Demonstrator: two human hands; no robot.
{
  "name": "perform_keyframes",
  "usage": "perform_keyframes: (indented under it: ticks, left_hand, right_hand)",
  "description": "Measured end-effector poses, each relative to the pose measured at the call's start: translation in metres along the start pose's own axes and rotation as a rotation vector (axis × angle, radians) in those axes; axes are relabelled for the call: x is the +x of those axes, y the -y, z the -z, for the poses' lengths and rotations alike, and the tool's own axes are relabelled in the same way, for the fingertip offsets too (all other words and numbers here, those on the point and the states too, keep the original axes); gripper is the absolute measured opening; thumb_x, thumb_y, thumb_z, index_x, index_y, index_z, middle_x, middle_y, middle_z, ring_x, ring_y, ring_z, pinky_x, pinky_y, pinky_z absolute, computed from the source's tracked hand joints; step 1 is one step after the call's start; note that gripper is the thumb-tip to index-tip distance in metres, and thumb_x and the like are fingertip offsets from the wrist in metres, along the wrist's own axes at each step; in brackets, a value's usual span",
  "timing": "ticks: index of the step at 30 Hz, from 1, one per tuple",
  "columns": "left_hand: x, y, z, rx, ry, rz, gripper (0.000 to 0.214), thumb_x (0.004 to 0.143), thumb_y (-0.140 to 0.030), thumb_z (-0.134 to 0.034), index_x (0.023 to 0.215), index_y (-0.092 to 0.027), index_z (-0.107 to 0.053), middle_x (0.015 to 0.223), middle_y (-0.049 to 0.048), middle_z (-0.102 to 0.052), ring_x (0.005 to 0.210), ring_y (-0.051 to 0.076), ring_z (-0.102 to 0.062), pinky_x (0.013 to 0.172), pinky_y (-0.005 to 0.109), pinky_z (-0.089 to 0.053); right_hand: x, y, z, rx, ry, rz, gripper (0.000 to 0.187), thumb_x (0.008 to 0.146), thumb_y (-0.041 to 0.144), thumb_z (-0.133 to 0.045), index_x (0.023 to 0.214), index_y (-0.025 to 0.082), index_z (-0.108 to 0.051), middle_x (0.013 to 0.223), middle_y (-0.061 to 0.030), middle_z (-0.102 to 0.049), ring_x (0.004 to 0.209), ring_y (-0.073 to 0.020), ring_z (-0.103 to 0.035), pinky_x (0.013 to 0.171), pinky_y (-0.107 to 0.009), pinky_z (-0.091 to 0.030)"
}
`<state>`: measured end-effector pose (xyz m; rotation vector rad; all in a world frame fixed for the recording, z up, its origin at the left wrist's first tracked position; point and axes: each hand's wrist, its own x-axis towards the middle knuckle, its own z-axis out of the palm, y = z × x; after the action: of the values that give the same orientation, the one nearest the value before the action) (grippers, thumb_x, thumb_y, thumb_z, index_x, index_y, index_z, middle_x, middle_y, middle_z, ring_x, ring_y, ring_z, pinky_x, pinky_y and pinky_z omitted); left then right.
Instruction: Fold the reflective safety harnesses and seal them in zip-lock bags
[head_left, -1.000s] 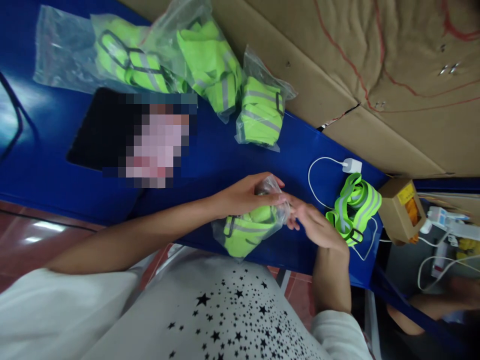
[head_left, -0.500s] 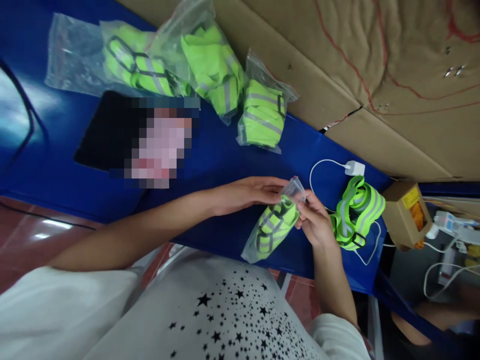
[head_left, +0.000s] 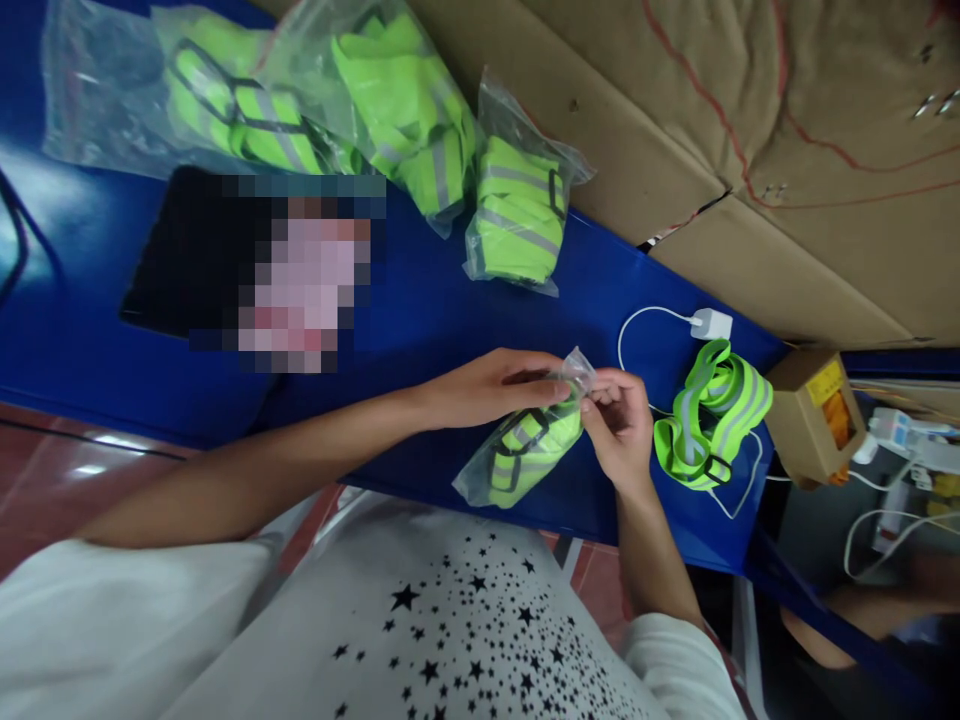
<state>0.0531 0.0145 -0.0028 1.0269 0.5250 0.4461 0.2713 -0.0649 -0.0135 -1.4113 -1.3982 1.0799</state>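
Observation:
A clear zip bag [head_left: 472,478] is held at a slant over the blue table, with a folded neon-yellow reflective strap [head_left: 517,450] with grey stripes and black buckles inside it. My left hand [head_left: 495,388] is closed on the upper end of the bag, thumb in front and fingers behind. At the bag's right upper edge, my right hand [head_left: 621,425] pinches the plastic between thumb and curled fingers. A loose reflective strap [head_left: 712,415] lies in loops just right of my right hand.
Several bagged reflective straps [head_left: 521,215] lie along the back edge. A black tablet [head_left: 199,250], its screen blurred, rests at left. A white charger [head_left: 711,323] with cable and an open cardboard box [head_left: 814,420] are at right. Another person's arm [head_left: 840,620] shows lower right.
Both hands and the bag have shifted slightly left. My left thumb now lies across the bag's upper end, and my right fingers have curled in by its top edge.

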Motion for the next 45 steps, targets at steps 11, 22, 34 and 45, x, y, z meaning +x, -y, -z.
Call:
perform_keyframes:
  ticks: [11, 22, 34, 45]
  left_hand:
    - [0.000, 0.002, -0.006, 0.012, -0.117, 0.115, 0.046, 0.084, -0.035, -0.078, 0.122, -0.014, -0.063, 0.096, 0.0039, -0.072, 0.081, 0.014, -0.066, 0.071, 0.026, -0.047]
    - [-0.001, -0.005, 0.002, -0.003, -0.205, 0.029, 0.030, 0.096, -0.042, -0.064, 0.110, -0.016, -0.072, 0.114, 0.0079, -0.075, 0.106, 0.021, -0.067, 0.095, 0.034, -0.049]
    - [-0.003, 0.011, 0.005, 0.205, -0.070, 0.040, 0.059, 0.085, -0.035, -0.078, 0.135, -0.021, -0.050, 0.097, 0.0022, -0.061, 0.089, 0.018, -0.060, 0.075, 0.028, -0.047]
    - [-0.003, -0.002, 0.002, -0.056, -0.174, -0.003, 0.049, 0.081, -0.038, -0.082, 0.121, -0.018, -0.060, 0.098, 0.0021, -0.064, 0.087, 0.014, -0.060, 0.078, 0.028, -0.046]
  right_hand:
    - [0.003, 0.005, 0.019, 0.066, 0.286, -0.234, 0.025, 0.091, 0.036, -0.076, 0.112, 0.025, -0.068, 0.084, 0.0017, -0.062, 0.070, -0.0108, -0.056, 0.062, -0.024, -0.045]
    - [0.000, 0.014, 0.031, 0.003, 0.363, -0.336, 0.028, 0.093, 0.041, -0.072, 0.115, 0.024, -0.067, 0.074, 0.0039, -0.060, 0.058, -0.0092, -0.055, 0.054, -0.022, -0.048]
    - [0.010, 0.001, 0.049, -0.272, 0.360, -0.167, 0.019, 0.101, 0.037, -0.061, 0.110, 0.026, -0.073, 0.086, -0.0010, -0.069, 0.063, -0.0107, -0.061, 0.059, -0.024, -0.051]
    - [0.002, 0.000, 0.041, 0.038, 0.316, -0.232, 0.018, 0.093, 0.039, -0.073, 0.091, 0.022, -0.067, 0.073, 0.0019, -0.065, 0.056, -0.0109, -0.060, 0.053, -0.024, -0.050]
